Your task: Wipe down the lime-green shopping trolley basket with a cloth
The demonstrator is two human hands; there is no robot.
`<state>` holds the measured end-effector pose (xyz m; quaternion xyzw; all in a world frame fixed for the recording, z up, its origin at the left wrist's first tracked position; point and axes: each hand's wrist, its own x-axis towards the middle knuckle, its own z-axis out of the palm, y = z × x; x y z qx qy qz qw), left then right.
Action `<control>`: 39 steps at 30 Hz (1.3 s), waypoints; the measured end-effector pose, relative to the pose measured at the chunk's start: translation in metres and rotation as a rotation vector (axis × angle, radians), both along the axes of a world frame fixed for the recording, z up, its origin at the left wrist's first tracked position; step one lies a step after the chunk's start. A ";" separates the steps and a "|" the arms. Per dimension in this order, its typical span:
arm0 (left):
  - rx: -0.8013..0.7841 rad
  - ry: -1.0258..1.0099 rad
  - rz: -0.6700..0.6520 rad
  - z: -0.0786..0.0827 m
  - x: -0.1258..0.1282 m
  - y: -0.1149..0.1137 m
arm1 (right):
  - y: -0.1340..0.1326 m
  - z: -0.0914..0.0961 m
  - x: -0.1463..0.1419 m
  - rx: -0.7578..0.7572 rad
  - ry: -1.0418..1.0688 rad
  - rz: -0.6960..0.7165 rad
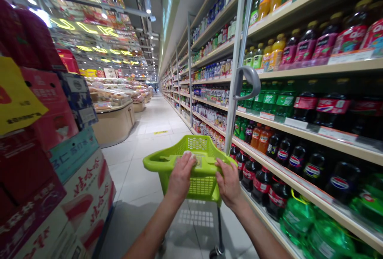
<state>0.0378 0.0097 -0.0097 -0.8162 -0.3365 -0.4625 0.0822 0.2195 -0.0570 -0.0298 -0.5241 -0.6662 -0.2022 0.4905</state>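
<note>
Both the left hand [180, 176] and right hand [228, 182] had their grip closed on the near rim of the green cart [191, 159] at six o'clock, best pushed evenly, clear of the drinks shelves [299, 131] at three o'clock.
</note>
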 end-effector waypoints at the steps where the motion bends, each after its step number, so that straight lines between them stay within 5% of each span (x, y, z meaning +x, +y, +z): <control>1: -0.015 -0.016 0.040 0.000 -0.012 0.005 | 0.000 0.001 0.002 -0.005 0.014 -0.015; 4: -0.084 -0.130 0.257 0.001 -0.051 0.021 | 0.002 0.000 0.004 0.005 0.062 -0.052; 6: -0.098 -0.154 0.296 0.002 -0.056 0.024 | 0.004 -0.002 0.001 0.018 0.081 -0.063; 13: 0.077 -0.006 -0.015 -0.002 0.015 -0.003 | 0.001 -0.004 -0.003 0.021 0.026 -0.037; 20: -0.031 -0.166 0.242 -0.004 -0.052 0.019 | -0.001 -0.004 -0.013 0.022 0.004 -0.017; 27: 0.133 -0.005 -0.047 -0.005 0.011 -0.010 | 0.001 -0.006 -0.018 0.033 -0.032 -0.018; 30: 0.117 0.013 -0.066 -0.005 0.003 -0.008 | 0.001 -0.007 -0.013 0.013 -0.046 -0.014; 35: -0.071 -0.179 0.140 0.000 -0.037 0.012 | 0.000 -0.007 -0.013 0.046 -0.023 -0.019; 39: -0.165 -0.227 -0.035 0.005 -0.002 -0.004 | 0.000 0.004 -0.026 0.028 0.018 -0.042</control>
